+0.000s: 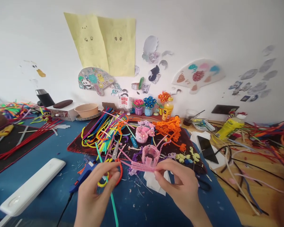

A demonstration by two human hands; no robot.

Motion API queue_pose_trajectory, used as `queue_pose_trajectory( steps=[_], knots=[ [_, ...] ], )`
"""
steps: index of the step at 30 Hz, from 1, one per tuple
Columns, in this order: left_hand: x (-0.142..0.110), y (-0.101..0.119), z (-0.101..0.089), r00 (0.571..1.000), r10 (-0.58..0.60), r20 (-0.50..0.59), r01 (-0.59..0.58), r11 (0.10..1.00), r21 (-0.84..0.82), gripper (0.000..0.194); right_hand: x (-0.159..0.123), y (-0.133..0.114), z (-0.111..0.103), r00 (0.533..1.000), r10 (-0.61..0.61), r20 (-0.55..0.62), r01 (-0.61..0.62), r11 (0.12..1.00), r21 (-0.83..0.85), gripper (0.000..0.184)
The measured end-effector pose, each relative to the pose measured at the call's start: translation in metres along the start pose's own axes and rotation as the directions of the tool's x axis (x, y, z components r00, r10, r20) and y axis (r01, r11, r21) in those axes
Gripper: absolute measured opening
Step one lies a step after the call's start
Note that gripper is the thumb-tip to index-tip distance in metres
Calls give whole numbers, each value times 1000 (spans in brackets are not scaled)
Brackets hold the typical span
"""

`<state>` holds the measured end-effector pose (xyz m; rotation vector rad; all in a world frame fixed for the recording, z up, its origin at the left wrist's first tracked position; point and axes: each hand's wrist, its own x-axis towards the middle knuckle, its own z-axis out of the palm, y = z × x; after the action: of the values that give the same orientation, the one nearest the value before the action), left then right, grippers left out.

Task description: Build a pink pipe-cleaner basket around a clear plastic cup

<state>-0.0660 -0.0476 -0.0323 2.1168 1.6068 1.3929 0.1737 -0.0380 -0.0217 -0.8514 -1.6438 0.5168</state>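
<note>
My left hand (97, 186) pinches the left end of a bunch of pink pipe cleaners (138, 166), fingers closed, with red-handled scissors (115, 157) and a teal stem (113, 205) just beneath. My right hand (180, 183) grips the bunch's right end, thumb and fingers pressed together. A small pink woven pipe-cleaner basket (150, 155) rises from the middle of the bunch, between both hands. A blue glue gun (84, 176) lies left of my left hand.
A dark mat (78, 146) carries several coloured pipe cleaners (104, 129), an orange tangle (168, 127) and a pink pot (142, 134). A phone (207, 148), yellow bottle (228, 126), white flat device (32, 187) and paper bowl (86, 110) lie around. Flower pots (149, 105) stand by the wall.
</note>
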Motion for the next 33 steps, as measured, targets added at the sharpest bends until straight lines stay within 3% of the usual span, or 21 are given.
queue_pose_trajectory(
  steps=[3, 7, 20, 33],
  knots=[
    [12, 34, 4, 1000, 22, 5, -20, 955, -297, 13, 0, -1, 0, 1000, 27, 13, -27, 998, 54, 13],
    [17, 45, 8, 1000, 15, -3, -15, 917, -399, 14, -1, -2, -1, 999, 46, 23, -48, 996, 81, 15],
    [20, 44, 13, 998, 53, -30, -61, 916, -396, 12, -1, 0, -3, 992, 89, 85, -98, 989, 109, 13],
    [20, 42, 17, 999, 43, -23, -48, 918, -393, 13, -2, 0, -2, 953, 279, 117, -296, 938, 181, 11]
  ],
)
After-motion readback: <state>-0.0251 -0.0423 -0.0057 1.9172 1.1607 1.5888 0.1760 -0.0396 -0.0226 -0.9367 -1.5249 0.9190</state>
